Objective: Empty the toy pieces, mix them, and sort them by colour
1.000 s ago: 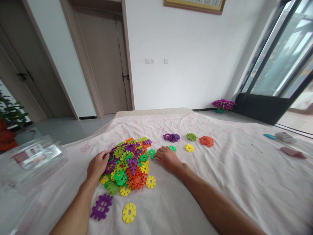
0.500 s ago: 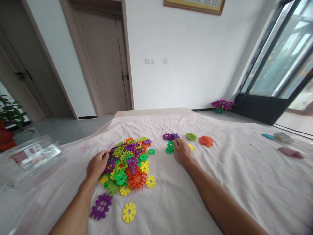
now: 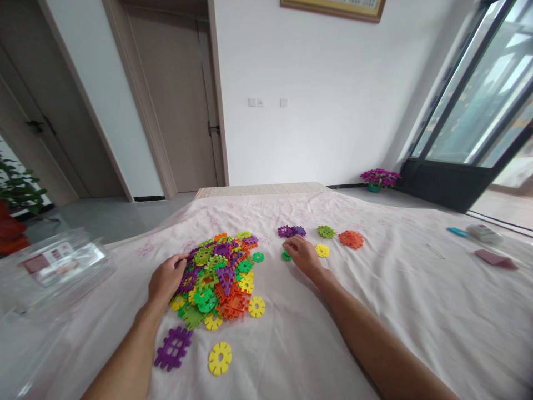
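Observation:
A heaped pile of notched plastic building pieces (image 3: 216, 272) in purple, green, yellow and orange lies on the cloth. My left hand (image 3: 165, 280) rests at the pile's left side, thumb and fingers apart, fingertips against the outer pieces. To the pile's right, my right hand (image 3: 303, 254) is closed low over green notched discs. One green disc (image 3: 286, 255) shows partly below its fingers; the rest is covered, and what the fingertips grip is hidden. Just right of this hand lies a yellow disc (image 3: 322, 250).
Beyond the right hand sit purple pieces (image 3: 291, 230), lime pieces (image 3: 326, 231) and orange pieces (image 3: 351, 239). Nearer me are a purple square (image 3: 173, 348) and a yellow disc (image 3: 220, 358). A clear plastic box (image 3: 62, 266) stands left; a pink folded item (image 3: 496, 259) lies far right.
My right hand has shifted a little left, covering most of the green discs and uncovering the yellow disc. My left hand stays at the pile.

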A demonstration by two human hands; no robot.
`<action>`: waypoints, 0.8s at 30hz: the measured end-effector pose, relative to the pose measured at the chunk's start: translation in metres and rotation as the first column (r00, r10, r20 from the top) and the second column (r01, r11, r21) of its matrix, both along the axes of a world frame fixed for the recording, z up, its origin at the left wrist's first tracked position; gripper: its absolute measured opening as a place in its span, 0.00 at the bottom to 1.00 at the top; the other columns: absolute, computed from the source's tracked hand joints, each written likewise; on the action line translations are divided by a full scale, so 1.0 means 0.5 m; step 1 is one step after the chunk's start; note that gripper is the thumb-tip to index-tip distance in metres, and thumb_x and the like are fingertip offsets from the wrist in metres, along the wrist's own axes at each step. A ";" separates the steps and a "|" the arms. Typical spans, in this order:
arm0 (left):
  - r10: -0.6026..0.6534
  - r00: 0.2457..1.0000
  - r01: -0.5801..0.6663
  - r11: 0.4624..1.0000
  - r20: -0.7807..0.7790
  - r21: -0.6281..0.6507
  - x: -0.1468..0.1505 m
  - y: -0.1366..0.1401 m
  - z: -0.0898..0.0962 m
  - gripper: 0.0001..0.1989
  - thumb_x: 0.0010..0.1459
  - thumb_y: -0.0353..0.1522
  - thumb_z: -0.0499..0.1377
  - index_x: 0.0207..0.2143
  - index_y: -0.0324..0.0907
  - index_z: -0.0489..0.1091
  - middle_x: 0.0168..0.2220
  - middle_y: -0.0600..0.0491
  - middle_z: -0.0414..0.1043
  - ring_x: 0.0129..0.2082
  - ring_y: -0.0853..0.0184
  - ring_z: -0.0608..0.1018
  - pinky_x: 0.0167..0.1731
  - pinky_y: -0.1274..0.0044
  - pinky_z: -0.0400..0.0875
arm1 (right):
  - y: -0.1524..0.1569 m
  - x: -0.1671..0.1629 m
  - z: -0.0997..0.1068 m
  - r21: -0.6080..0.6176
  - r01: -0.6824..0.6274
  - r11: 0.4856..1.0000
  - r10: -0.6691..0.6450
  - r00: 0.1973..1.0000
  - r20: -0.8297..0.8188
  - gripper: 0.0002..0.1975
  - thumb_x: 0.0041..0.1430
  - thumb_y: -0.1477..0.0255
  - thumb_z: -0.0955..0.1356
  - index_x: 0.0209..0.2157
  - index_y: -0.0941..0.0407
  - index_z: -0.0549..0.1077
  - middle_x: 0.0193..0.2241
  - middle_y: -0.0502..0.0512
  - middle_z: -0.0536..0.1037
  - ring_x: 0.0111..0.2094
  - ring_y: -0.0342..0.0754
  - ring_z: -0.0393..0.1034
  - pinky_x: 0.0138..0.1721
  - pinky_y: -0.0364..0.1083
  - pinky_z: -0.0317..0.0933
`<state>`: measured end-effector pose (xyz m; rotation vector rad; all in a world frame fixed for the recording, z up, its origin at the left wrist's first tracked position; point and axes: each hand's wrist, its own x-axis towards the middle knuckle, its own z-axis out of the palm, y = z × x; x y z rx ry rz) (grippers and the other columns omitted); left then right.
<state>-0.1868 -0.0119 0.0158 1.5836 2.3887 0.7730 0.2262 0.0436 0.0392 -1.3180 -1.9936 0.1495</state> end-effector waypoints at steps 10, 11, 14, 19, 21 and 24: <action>0.000 1.000 0.000 1.000 0.009 0.016 -0.004 0.002 -0.006 0.19 0.61 0.44 0.49 0.49 0.54 0.73 0.47 0.53 0.78 0.44 0.57 0.78 0.36 0.74 0.67 | -0.079 -0.113 0.014 -0.465 -0.533 0.707 0.592 0.806 -0.023 0.16 0.45 0.59 0.77 0.34 0.54 0.80 0.30 0.48 0.78 0.29 0.41 0.69 0.29 0.38 0.57; -0.001 1.000 0.001 1.000 0.008 0.015 -0.003 0.001 -0.004 0.19 0.61 0.44 0.49 0.49 0.54 0.74 0.47 0.52 0.78 0.44 0.57 0.78 0.36 0.74 0.67 | -0.082 -0.115 0.015 -0.462 -0.537 0.705 0.614 0.789 0.020 0.18 0.43 0.58 0.77 0.35 0.53 0.80 0.31 0.47 0.78 0.30 0.42 0.69 0.30 0.38 0.57; -0.003 1.000 0.003 1.000 0.006 0.014 0.001 -0.002 0.000 0.20 0.61 0.44 0.48 0.49 0.53 0.74 0.47 0.52 0.78 0.44 0.57 0.78 0.36 0.74 0.68 | -0.085 -0.119 0.016 -0.448 -0.548 0.706 0.649 0.754 0.100 0.19 0.42 0.57 0.78 0.34 0.52 0.80 0.32 0.47 0.77 0.31 0.41 0.68 0.32 0.38 0.57; 0.000 1.000 0.000 1.000 -0.003 0.003 0.002 -0.003 0.002 0.20 0.61 0.43 0.48 0.50 0.53 0.73 0.47 0.52 0.78 0.45 0.57 0.78 0.38 0.74 0.68 | -0.083 -0.122 0.015 -0.504 -0.526 0.685 0.635 0.770 0.060 0.15 0.42 0.61 0.78 0.32 0.54 0.80 0.30 0.46 0.76 0.29 0.40 0.67 0.29 0.37 0.55; 0.001 1.000 -0.001 1.000 -0.008 0.004 0.001 -0.003 0.001 0.20 0.61 0.43 0.49 0.50 0.53 0.73 0.47 0.52 0.78 0.45 0.57 0.78 0.37 0.74 0.68 | -0.084 -0.121 0.016 -0.554 -0.519 0.651 0.616 0.788 -0.013 0.14 0.42 0.63 0.78 0.31 0.56 0.79 0.28 0.46 0.76 0.27 0.39 0.66 0.27 0.37 0.54; -0.001 1.000 0.001 1.000 -0.007 0.002 0.000 -0.002 0.001 0.20 0.61 0.44 0.48 0.50 0.53 0.73 0.48 0.52 0.78 0.45 0.57 0.78 0.37 0.74 0.68 | -0.085 -0.118 0.022 -0.609 -0.552 0.570 0.600 0.785 -0.150 0.12 0.44 0.65 0.77 0.28 0.57 0.77 0.24 0.45 0.74 0.24 0.38 0.64 0.25 0.37 0.54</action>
